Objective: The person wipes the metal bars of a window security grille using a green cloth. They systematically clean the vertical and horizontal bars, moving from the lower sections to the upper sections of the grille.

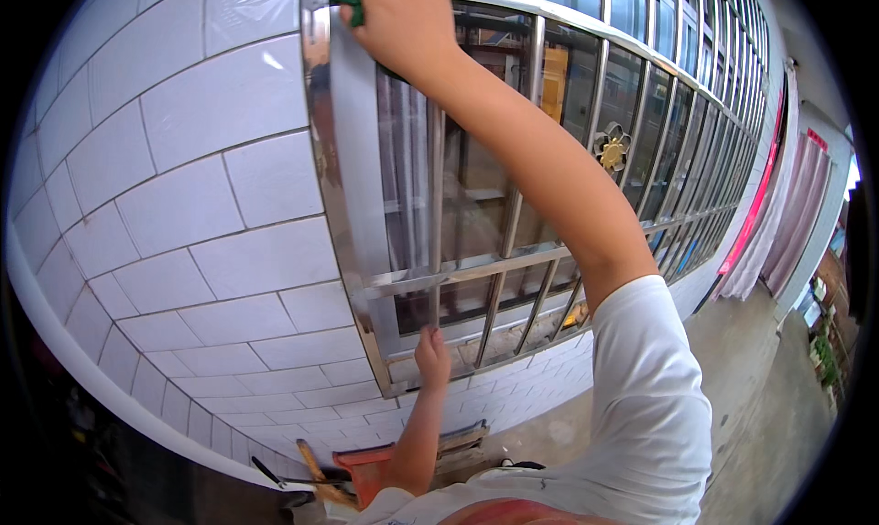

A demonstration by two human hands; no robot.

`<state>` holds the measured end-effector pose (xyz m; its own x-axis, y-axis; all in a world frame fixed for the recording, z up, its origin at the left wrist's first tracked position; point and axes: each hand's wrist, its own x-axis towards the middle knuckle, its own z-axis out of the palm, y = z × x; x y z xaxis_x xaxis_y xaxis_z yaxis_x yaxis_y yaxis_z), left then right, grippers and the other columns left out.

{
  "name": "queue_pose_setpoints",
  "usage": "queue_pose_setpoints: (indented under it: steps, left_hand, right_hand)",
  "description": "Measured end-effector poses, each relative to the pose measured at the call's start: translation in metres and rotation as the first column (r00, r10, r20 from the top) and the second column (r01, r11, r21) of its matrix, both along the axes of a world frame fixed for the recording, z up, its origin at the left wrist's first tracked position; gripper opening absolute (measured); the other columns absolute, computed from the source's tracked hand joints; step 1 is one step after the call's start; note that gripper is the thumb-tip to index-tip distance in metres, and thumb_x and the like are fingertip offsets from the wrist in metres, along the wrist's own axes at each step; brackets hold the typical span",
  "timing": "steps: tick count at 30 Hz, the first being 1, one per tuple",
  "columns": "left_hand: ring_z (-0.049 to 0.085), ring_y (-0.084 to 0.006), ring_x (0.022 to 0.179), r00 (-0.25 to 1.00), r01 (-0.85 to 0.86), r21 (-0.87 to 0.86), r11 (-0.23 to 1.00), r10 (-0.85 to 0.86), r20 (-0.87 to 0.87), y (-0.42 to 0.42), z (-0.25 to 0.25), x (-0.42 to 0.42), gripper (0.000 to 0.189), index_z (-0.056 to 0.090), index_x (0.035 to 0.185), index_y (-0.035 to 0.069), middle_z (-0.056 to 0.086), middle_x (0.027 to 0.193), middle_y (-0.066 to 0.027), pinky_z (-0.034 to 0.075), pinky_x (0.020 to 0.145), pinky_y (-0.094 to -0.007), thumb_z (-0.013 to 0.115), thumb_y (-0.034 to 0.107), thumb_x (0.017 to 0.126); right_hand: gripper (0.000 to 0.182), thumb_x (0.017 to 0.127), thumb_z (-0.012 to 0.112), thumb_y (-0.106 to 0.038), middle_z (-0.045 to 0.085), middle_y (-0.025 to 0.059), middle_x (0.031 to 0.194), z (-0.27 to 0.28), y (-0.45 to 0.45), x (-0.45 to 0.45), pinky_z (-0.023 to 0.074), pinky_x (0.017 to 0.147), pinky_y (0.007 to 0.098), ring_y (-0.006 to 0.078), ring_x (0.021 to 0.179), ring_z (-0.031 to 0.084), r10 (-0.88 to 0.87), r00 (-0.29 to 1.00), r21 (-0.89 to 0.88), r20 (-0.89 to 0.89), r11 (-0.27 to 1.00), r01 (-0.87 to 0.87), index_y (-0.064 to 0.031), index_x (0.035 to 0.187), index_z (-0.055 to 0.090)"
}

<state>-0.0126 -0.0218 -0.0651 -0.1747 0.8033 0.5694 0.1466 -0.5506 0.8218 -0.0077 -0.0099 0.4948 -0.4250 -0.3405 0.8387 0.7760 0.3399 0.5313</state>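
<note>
My right hand (pixel 408 27) is raised to the top left of a stainless-steel window grille (pixel 474 271). It presses a dark green cloth (pixel 349 0) against the frame; most of the cloth is hidden under the palm. Lower down, my left hand (pixel 432 357) is closed around the bottom part of a vertical steel bar (pixel 435 202). Behind the bars is a glass window (pixel 481 209) with a pale curtain (pixel 406 161) inside. A flower-shaped metal ornament (pixel 611 149) with a gold centre sits among the bars, right of my forearm.
White wall tiles (pixel 268 175) border the grille on the left. Below my left arm stand an orange-red container (pixel 367 466) and a wooden object (pixel 460 446), near a wooden handle (pixel 312 463). Pale curtains (pixel 793 216) hang at the far right above the concrete floor (pixel 738 360).
</note>
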Motion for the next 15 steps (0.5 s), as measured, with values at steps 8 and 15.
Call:
queue_pose_setpoints:
  steps: [8,15]
  left_hand:
    - [0.062,-0.0321,0.064,0.991,-0.126,0.011,0.992,0.126,0.042,0.005,-0.01,0.007,0.026,0.056,0.095,0.002,0.061,0.072,-0.0156,0.048,0.059,-0.0378,0.045,0.025,0.101]
    - [0.049,-0.0128,0.063,0.96,-0.119,0.006,0.993,0.113,0.255,0.0,-0.006,0.017,0.031,0.052,0.092,0.001,0.05,0.07,-0.004,0.042,0.058,-0.0271,0.043,0.029,0.103]
  right_hand:
    - [0.029,0.08,0.055,-0.014,0.057,0.0071,0.105,0.006,-0.011,0.069,0.042,0.09,0.0358,0.0229,0.102,0.054,-0.015,0.961,0.195,0.276,0.98,-0.04,-0.0023,0.106,0.06]
    - [0.024,0.075,0.06,-0.009,0.058,0.0037,0.099,0.006,-0.02,0.179,0.0423,0.081,0.0364,0.0223,0.097,0.054,-0.089,0.979,0.239,0.184,0.97,0.043,-0.0086,0.098,0.064]
